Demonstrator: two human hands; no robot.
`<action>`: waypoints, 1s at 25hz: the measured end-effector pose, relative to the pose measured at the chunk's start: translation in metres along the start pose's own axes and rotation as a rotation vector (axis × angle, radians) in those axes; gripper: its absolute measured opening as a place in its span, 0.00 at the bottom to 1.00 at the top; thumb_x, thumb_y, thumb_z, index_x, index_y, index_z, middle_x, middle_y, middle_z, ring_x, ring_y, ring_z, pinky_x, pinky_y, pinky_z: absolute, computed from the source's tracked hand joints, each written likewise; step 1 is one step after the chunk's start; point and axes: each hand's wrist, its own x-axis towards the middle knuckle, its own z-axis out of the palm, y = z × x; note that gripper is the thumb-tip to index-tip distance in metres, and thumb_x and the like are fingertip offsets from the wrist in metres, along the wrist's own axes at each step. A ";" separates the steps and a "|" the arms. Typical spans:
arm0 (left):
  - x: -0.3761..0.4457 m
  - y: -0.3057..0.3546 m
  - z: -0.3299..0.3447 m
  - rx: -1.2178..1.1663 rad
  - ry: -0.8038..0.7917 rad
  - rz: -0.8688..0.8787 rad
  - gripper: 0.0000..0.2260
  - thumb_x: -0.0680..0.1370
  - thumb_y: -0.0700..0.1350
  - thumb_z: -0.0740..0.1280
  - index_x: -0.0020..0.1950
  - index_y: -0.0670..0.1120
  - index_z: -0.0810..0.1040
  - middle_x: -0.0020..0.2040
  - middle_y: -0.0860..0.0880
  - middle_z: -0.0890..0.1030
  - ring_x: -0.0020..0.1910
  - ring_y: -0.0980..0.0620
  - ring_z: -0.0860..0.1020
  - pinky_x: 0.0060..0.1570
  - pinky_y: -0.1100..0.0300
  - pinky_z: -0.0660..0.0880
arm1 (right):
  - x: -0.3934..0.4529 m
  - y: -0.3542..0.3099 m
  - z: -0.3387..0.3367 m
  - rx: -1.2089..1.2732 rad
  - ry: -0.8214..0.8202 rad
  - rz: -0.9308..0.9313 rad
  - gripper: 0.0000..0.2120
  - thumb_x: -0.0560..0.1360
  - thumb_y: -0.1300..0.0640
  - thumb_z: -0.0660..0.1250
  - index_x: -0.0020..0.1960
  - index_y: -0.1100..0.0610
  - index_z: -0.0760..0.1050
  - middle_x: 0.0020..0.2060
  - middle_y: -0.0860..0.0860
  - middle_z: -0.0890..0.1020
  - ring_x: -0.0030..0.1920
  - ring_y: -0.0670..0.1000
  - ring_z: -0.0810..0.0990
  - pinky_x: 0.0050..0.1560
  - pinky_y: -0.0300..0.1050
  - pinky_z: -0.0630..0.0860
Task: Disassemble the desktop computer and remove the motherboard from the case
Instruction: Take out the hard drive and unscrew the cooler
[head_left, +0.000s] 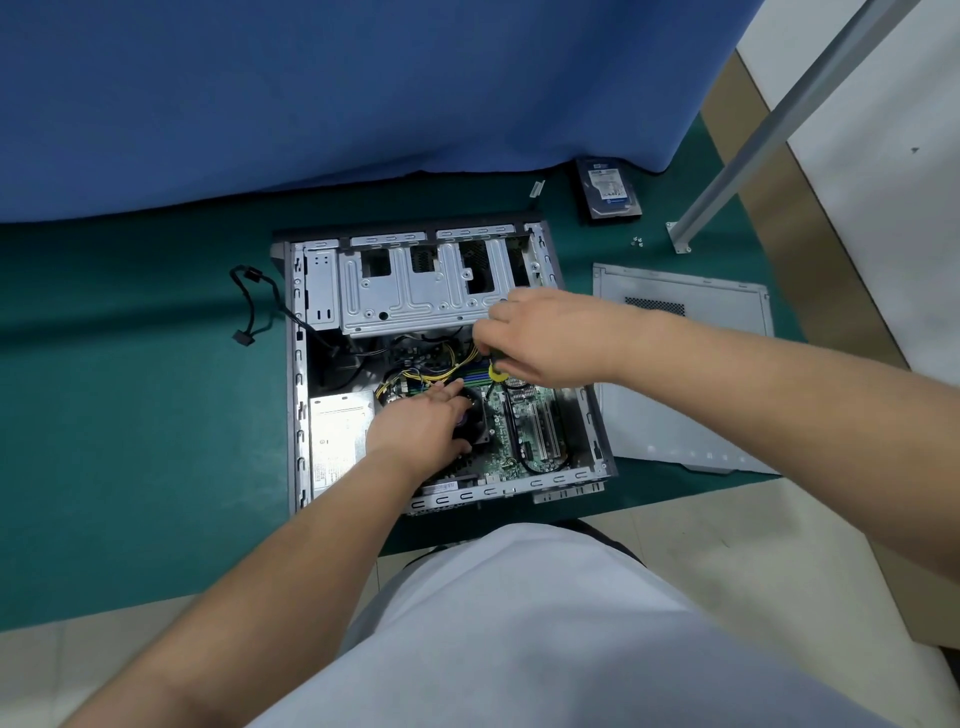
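Note:
An open grey computer case (296, 374) lies on its side on the green mat. Inside it sits the green motherboard (524, 431), partly hidden by my hands. My left hand (421, 421) rests over the black CPU cooler fan (475, 415), with its fingers reaching toward the yellow and black power cables (415, 375). My right hand (540, 338) grips a screwdriver with a black and yellow handle (497, 370), held upright over the board near the drive cage (415, 291). The silver power supply (337, 441) fills the case's lower left corner.
The removed side panel (680, 374) lies right of the case. A hard drive (609, 189) sits at the back right beside loose screws (637, 241) and a metal table leg (727, 176). A loose black cable (254, 306) trails left of the case. A blue cloth (337, 93) hangs behind.

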 end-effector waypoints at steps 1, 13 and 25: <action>0.000 0.000 0.000 0.000 0.000 0.000 0.23 0.79 0.60 0.68 0.72 0.55 0.72 0.83 0.55 0.56 0.78 0.52 0.65 0.57 0.51 0.78 | -0.005 0.004 -0.004 -0.020 -0.043 -0.070 0.13 0.82 0.47 0.59 0.63 0.52 0.71 0.50 0.51 0.76 0.54 0.56 0.75 0.53 0.54 0.74; 0.002 -0.003 0.004 0.004 0.000 -0.002 0.22 0.79 0.60 0.67 0.70 0.54 0.73 0.83 0.55 0.57 0.79 0.52 0.64 0.58 0.51 0.77 | -0.005 -0.001 -0.004 0.239 -0.033 -0.103 0.08 0.80 0.55 0.68 0.59 0.49 0.79 0.52 0.51 0.74 0.56 0.55 0.74 0.52 0.55 0.76; 0.001 -0.001 0.004 0.005 0.008 0.003 0.21 0.79 0.60 0.68 0.69 0.54 0.73 0.83 0.54 0.58 0.78 0.52 0.66 0.57 0.51 0.77 | 0.001 -0.007 0.000 0.151 -0.120 -0.085 0.17 0.73 0.70 0.64 0.54 0.52 0.76 0.50 0.45 0.72 0.50 0.53 0.73 0.49 0.57 0.77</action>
